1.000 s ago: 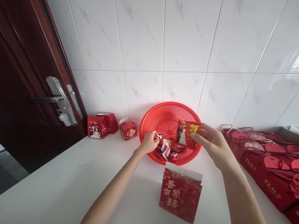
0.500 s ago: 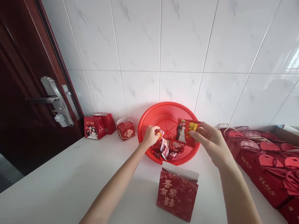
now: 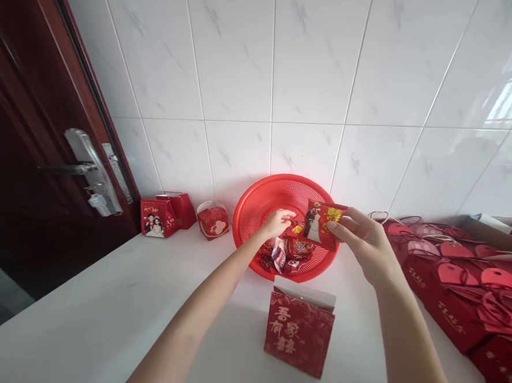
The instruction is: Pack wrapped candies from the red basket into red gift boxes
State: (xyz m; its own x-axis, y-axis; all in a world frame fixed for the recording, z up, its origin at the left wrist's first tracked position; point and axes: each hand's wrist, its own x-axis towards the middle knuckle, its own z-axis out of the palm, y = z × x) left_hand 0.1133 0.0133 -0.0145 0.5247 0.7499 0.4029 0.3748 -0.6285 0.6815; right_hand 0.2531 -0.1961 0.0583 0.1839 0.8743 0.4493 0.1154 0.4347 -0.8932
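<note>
Over the right side of a red plastic basket (image 3: 245,214), my right hand (image 3: 361,235) pinches a red packet (image 3: 321,221) with a printed couple and gold characters. My left hand (image 3: 279,222) is inside the basket, its fingers curled at a small red and yellow wrapped candy (image 3: 296,227) near the packet. Several wrapped candies (image 3: 279,253) lie in the lower part of the basket. In front of it a dark red box (image 3: 299,333) with gold characters stands upright, its pale top flap raised.
Small red boxes (image 3: 156,219) and a rounded red box (image 3: 213,221) stand along the tiled wall at left. Several red gift bags (image 3: 453,290) with cord handles fill the table's right side. A dark door (image 3: 35,114) with a metal handle is at far left.
My left hand has moved right and slightly up inside the basket, closer to the packet. The packet in my right hand has shifted slightly. The view has moved a little.
</note>
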